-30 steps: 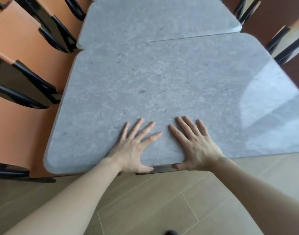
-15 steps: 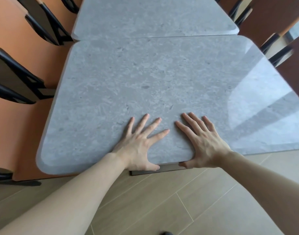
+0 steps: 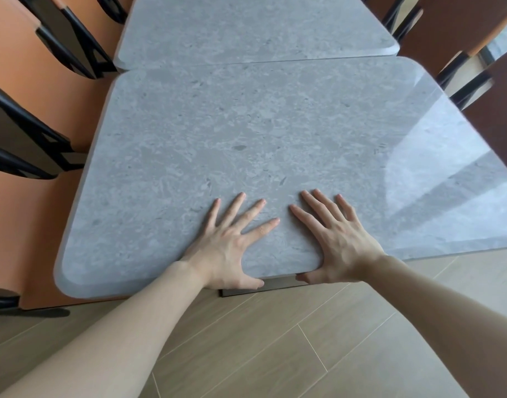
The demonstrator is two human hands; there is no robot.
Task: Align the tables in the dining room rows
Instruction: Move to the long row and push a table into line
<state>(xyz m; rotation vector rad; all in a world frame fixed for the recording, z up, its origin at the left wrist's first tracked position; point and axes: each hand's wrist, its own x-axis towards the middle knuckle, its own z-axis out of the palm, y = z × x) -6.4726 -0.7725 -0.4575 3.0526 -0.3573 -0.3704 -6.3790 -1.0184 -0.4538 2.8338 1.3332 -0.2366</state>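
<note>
A grey stone-look table (image 3: 246,133) with rounded corners stands right in front of me. Its far edge meets the near edge of a second grey table (image 3: 255,27) behind it, with a thin seam between them. My left hand (image 3: 229,245) lies flat on the near table's top, fingers spread, thumb hooked over the near edge. My right hand (image 3: 335,239) lies flat beside it, fingers straight, thumb under the same edge. A dark strip of the table base (image 3: 278,284) shows under the edge between my thumbs.
Orange chairs with black frames (image 3: 39,90) line the left side, close against both tables. Brown-orange chairs (image 3: 461,47) stand along the right. Light wood floor (image 3: 260,346) lies under my arms.
The near table has turned, and its far edge now lies nearly parallel to the far table's. My hands kept their places on the top.
</note>
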